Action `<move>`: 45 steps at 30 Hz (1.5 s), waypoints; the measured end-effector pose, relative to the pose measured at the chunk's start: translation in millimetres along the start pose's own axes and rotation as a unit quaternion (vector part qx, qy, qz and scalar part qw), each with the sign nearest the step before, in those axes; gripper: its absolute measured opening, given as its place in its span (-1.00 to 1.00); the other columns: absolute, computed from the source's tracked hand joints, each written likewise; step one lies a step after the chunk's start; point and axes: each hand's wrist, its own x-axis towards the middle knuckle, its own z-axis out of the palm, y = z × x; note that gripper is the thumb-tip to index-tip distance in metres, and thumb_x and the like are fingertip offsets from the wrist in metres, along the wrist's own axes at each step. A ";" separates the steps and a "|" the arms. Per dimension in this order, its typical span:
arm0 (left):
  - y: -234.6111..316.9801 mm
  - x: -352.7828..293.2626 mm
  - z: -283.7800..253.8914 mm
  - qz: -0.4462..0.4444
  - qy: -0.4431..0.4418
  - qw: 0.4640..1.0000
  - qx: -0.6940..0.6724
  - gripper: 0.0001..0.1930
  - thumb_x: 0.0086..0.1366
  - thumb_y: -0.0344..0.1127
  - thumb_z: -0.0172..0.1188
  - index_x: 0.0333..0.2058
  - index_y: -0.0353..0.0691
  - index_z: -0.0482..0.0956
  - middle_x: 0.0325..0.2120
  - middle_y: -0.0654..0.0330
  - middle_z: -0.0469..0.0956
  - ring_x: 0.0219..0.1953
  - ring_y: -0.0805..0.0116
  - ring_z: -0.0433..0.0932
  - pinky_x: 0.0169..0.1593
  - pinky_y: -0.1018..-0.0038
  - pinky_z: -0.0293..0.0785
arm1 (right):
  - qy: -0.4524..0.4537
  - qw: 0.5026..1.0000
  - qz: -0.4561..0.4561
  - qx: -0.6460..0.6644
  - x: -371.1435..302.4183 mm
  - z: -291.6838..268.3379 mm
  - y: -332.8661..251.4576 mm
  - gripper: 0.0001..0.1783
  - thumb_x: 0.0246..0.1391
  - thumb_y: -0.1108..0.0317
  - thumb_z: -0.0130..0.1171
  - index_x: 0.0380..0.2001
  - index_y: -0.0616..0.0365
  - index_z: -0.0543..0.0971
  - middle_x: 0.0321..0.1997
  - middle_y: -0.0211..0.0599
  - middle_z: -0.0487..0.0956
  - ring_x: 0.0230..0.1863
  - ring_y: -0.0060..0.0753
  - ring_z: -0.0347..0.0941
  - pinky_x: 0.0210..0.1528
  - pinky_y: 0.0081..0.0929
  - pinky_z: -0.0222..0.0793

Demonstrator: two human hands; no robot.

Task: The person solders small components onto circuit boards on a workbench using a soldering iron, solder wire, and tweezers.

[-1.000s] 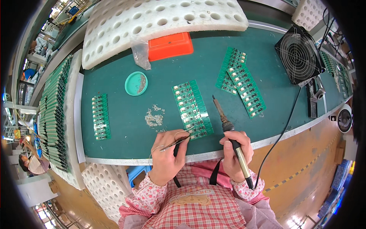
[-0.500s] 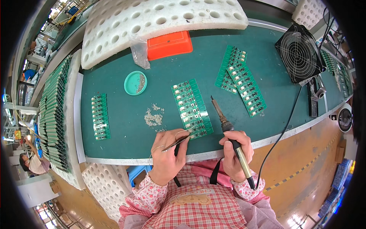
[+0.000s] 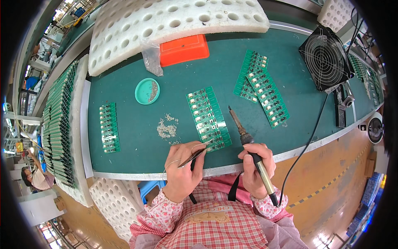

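Note:
My left hand (image 3: 184,171) is closed around dark tweezers (image 3: 191,157), and a thin solder wire (image 3: 173,162) loops out of the same fingers. The tweezer tips are at the near end of a green circuit board panel (image 3: 207,118) lying in the middle of the bench. Whether the tips grip a part is too small to tell. In my right hand (image 3: 257,168) is a soldering iron (image 3: 244,135), its tip pointing up and away, to the right of the panel and apart from it. Small loose metallic parts (image 3: 166,129) lie in a pile left of the panel.
Two overlapping board panels (image 3: 268,97) lie to the right, another panel (image 3: 109,128) to the left. A round green dish (image 3: 140,91) holds small parts. Behind are a red bin (image 3: 184,50) and white foam (image 3: 137,35). A black fan (image 3: 326,58) stands far right; stacked boards (image 3: 60,124) fill the left.
My left hand and the tweezers have shifted very slightly at the panel's near end. The soldering iron and my right hand have stayed almost still.

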 end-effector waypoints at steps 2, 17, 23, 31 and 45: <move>0.0 0.6 0.0 0.001 0.000 1.000 0.002 -0.71 0.04 -0.63 0.34 -0.22 -0.25 0.62 -0.28 0.17 0.64 -0.29 0.15 0.59 -0.17 0.36 0.48 | 0.005 1.000 0.001 0.005 0.5 -0.2 -0.6 -0.77 0.15 0.50 0.25 -0.11 0.23 0.55 -0.40 -0.24 0.61 -0.46 -0.31 0.49 -0.38 -0.43 0.41; 0.5 1.4 -0.2 0.000 0.006 1.000 -0.014 -0.81 0.15 -0.57 0.31 -0.25 -0.25 0.62 -0.29 0.12 0.66 -0.29 0.13 0.58 -0.21 0.37 0.49 | 0.089 0.971 -0.093 0.201 -8.9 -8.5 -9.5 -0.70 0.28 0.15 0.14 -0.28 0.20 0.53 -0.62 -0.38 0.59 -0.60 -0.45 0.53 -0.49 -0.43 0.47; 0.2 0.1 0.2 -0.009 0.007 1.000 -0.014 -0.82 0.15 -0.56 0.32 -0.25 -0.25 0.62 -0.29 0.12 0.66 -0.29 0.12 0.58 -0.20 0.36 0.49 | 0.075 0.971 -0.094 0.207 -6.2 -8.5 -11.9 -0.69 0.28 0.11 0.15 -0.27 0.19 0.55 -0.57 -0.34 0.62 -0.55 -0.37 0.59 -0.44 -0.39 0.53; 1.1 0.8 -0.3 -0.008 0.002 1.000 -0.011 -0.82 0.15 -0.55 0.31 -0.24 -0.25 0.62 -0.29 0.11 0.66 -0.31 0.11 0.57 -0.21 0.34 0.48 | 0.078 0.972 -0.088 0.205 -8.2 -7.9 -10.6 -0.69 0.26 0.13 0.17 -0.30 0.20 0.57 -0.57 -0.33 0.64 -0.54 -0.34 0.59 -0.42 -0.36 0.53; 0.5 1.2 -0.3 -0.003 0.008 1.000 -0.011 -0.80 0.13 -0.58 0.31 -0.25 -0.25 0.62 -0.29 0.12 0.66 -0.30 0.11 0.57 -0.21 0.34 0.49 | 0.020 0.991 -0.042 0.125 -8.8 -14.1 -5.6 -0.87 0.16 0.37 0.16 -0.31 0.23 0.55 -0.63 -0.34 0.55 -0.65 -0.38 0.45 -0.53 -0.40 0.39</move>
